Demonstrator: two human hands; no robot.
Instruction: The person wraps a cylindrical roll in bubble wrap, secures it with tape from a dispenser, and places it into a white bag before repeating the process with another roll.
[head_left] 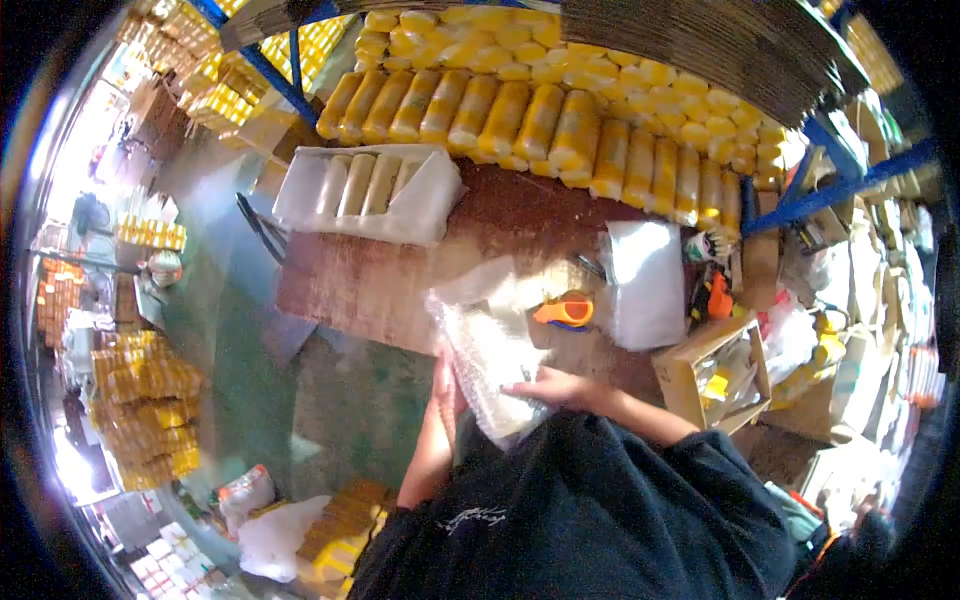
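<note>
Between my hands is a translucent bubble-wrap package (485,365), held upright in front of my body over the table's near edge. My left hand (447,388) grips its left side, fingers partly hidden behind it. My right hand (548,388) closes on its lower right side, thumb lying across the front. An orange tape dispenser (572,310) rests on the table just beyond my right hand. Whatever may be inside the wrap cannot be made out.
On the brown table (345,285) sits a white-lined open package (430,205) with several brown rolls. A stack of white sheets (645,290) lies at right, beside a cardboard box (700,365). Yellow-wrapped rolls (480,115) line the back, between blue rack posts (850,190).
</note>
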